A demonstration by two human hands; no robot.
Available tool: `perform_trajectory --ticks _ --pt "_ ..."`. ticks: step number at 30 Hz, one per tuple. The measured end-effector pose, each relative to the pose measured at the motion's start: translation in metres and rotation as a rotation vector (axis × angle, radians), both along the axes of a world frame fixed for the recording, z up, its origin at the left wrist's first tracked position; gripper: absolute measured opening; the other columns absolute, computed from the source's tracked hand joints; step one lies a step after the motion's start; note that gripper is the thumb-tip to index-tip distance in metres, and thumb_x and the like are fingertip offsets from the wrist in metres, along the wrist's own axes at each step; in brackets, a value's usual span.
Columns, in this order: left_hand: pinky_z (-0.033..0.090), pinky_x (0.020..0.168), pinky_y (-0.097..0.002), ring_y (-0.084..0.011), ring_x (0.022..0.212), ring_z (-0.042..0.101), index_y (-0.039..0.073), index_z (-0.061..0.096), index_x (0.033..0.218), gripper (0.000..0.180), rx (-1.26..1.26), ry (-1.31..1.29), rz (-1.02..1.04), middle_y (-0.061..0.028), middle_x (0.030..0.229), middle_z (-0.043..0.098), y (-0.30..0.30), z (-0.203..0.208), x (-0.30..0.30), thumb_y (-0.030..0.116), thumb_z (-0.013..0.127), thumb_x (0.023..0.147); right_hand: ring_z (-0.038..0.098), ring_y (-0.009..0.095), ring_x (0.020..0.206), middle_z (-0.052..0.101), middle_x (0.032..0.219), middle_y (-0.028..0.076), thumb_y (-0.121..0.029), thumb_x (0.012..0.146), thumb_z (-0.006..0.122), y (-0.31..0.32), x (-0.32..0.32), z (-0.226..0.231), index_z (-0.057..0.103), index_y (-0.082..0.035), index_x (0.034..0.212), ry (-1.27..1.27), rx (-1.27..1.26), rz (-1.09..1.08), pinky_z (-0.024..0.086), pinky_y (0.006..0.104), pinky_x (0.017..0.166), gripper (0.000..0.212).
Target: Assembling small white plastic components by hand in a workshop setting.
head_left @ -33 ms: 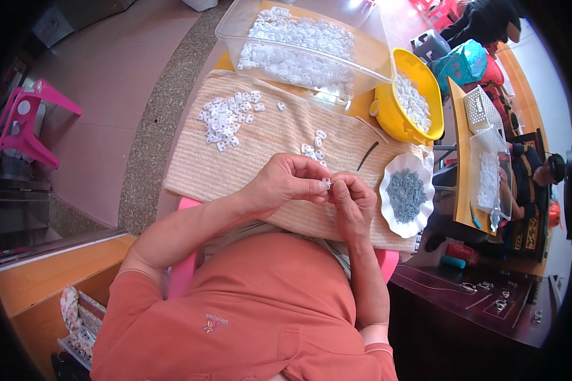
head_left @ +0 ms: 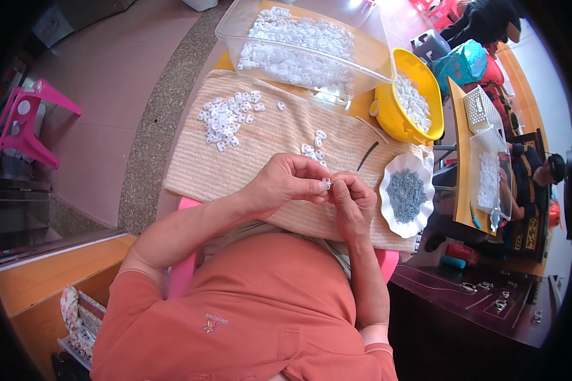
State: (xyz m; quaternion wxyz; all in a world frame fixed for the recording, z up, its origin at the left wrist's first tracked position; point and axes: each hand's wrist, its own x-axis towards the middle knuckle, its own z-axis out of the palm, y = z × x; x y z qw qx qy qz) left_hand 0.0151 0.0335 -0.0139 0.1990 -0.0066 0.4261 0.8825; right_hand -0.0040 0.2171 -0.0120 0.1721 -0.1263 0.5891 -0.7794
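Over the near part of a striped beige towel (head_left: 190, 168), my two hands meet. My left hand (head_left: 283, 184) pinches a small white plastic piece (head_left: 326, 182) with holes between thumb and fingers. My right hand (head_left: 353, 200) is closed at the same piece, thumb against forefinger; anything tiny it grips is hidden. Just beyond the fingers lies a small group of similar white pieces (head_left: 320, 143). A larger pile of them (head_left: 222, 120) sits farther left on the towel. Right of my right hand, a white wavy-edged dish (head_left: 429, 190) holds many tiny grey parts (head_left: 405, 195).
A clear plastic bin (head_left: 378, 47) full of white pieces stands at the far edge, beside a yellow basin (head_left: 434, 89) with more. A thin dark strip (head_left: 367, 156) lies on the towel. A pink stool (head_left: 28, 120) is at left. Another person (head_left: 524, 178) sits at a table on the right.
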Motion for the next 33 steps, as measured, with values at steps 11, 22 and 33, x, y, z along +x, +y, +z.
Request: perform_trajectory --ticks 11,22,33 --pt "0.055 0.074 -0.0258 -0.0133 0.081 0.065 -0.001 0.064 0.108 0.022 0.012 -0.014 0.0 -0.0082 0.093 0.068 0.001 -0.001 0.0 0.004 0.067 0.087 0.062 0.011 0.077 0.062 0.093 0.007 -0.014 0.096 0.057 0.004 -0.004 -0.007 0.061 0.004 0.095 0.072 0.08 -0.009 0.053 0.0227 0.069 0.019" --pt "0.056 0.075 -0.0269 -0.0156 0.083 0.067 -0.006 0.064 0.106 0.021 -0.028 0.007 0.008 -0.0128 0.094 0.069 0.001 -0.002 0.0 0.001 0.066 0.086 0.062 0.011 0.075 0.061 0.09 0.007 -0.006 0.096 0.056 0.011 -0.008 -0.01 0.061 0.005 0.093 0.274 0.293 0.006 0.052 0.0223 0.068 0.013" --pt "0.055 0.073 -0.0249 -0.0132 0.078 0.065 -0.006 0.065 0.106 0.021 -0.115 0.017 0.052 -0.0116 0.091 0.069 0.003 -0.005 0.002 0.0 0.066 0.086 0.057 0.007 0.072 0.062 0.084 0.002 -0.008 0.096 0.058 0.001 -0.003 -0.005 0.063 0.004 0.09 0.313 0.416 -0.067 0.046 0.019 0.063 0.015"
